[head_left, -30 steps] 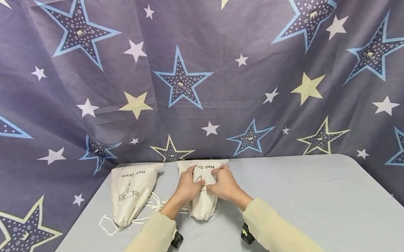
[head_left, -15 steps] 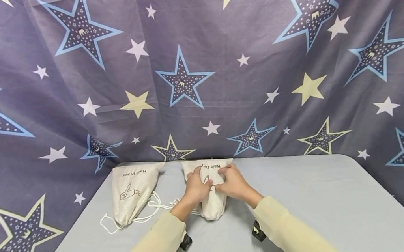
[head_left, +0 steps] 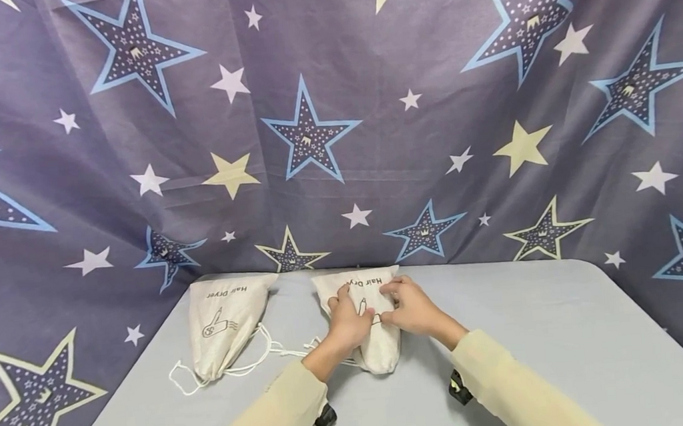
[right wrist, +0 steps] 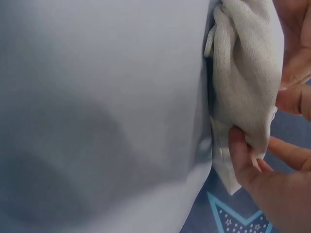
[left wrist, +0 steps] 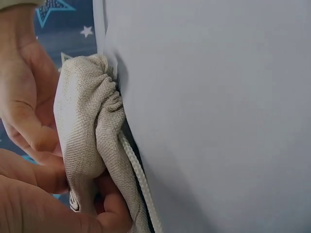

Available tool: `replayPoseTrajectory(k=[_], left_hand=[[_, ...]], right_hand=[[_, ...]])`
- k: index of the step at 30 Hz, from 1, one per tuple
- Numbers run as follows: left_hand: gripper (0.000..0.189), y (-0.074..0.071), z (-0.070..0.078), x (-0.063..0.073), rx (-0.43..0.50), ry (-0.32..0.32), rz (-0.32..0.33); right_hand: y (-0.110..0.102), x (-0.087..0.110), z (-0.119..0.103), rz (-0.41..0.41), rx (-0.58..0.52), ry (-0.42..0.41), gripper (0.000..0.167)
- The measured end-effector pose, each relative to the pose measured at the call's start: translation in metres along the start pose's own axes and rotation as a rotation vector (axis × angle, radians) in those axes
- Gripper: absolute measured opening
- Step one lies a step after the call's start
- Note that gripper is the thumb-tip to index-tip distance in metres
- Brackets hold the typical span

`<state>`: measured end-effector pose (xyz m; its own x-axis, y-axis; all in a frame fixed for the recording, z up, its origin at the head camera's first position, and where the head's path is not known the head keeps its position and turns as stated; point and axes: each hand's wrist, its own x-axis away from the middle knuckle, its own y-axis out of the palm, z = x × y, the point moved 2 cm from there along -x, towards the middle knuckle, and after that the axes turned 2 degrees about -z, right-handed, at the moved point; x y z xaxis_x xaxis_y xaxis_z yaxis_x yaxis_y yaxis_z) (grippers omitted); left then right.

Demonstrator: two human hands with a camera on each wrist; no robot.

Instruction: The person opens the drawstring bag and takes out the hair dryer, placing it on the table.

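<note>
A cream cloth drawstring bag (head_left: 383,353), printed "Hair Dryer" with a dryer drawing, lies on the table with its gathered end toward me. My left hand (head_left: 350,322) grips its left side, thumb on top. From the right, my right hand (head_left: 414,311) pinches the opposite side. In the left wrist view, left fingers dig into a fold of the bag (left wrist: 80,116), and a white cord (left wrist: 138,174) runs along its lower edge. The right wrist view has right fingertips pressed into the cloth (right wrist: 248,82). What the bag contains is hidden.
A matching drawstring bag (head_left: 225,309) lies at the table's back left. Its white cords (head_left: 260,363) trail toward the held bag. The grey table (head_left: 538,344) meets a purple star-patterned curtain (head_left: 374,170) at the back and sides.
Both hands have slid the held bag to the right across the table, away from the other bag. Its cord now stretches out behind it. The left bag stays put.
</note>
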<state>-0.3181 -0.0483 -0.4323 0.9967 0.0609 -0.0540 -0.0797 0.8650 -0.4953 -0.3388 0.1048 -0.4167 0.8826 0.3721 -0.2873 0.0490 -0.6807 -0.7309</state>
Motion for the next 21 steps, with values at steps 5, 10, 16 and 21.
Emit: replayPoseTrajectory(k=[5, 10, 16, 21], left_hand=[[0.076, 0.007, 0.006, 0.006, 0.023, 0.003, 0.008], [0.076, 0.013, 0.01, 0.011, 0.021, 0.017, 0.013], [0.077, 0.022, 0.015, 0.016, 0.031, 0.024, 0.013], [0.078, 0.031, 0.021, 0.022, 0.035, 0.026, 0.017]], right_hand=[[-0.006, 0.003, 0.007, -0.022, 0.009, -0.035, 0.054], [-0.012, 0.008, 0.011, -0.045, 0.01, -0.03, 0.053], [-0.021, 0.014, 0.015, -0.061, 0.002, -0.023, 0.055], [-0.029, 0.02, 0.022, -0.071, 0.015, -0.065, 0.055]])
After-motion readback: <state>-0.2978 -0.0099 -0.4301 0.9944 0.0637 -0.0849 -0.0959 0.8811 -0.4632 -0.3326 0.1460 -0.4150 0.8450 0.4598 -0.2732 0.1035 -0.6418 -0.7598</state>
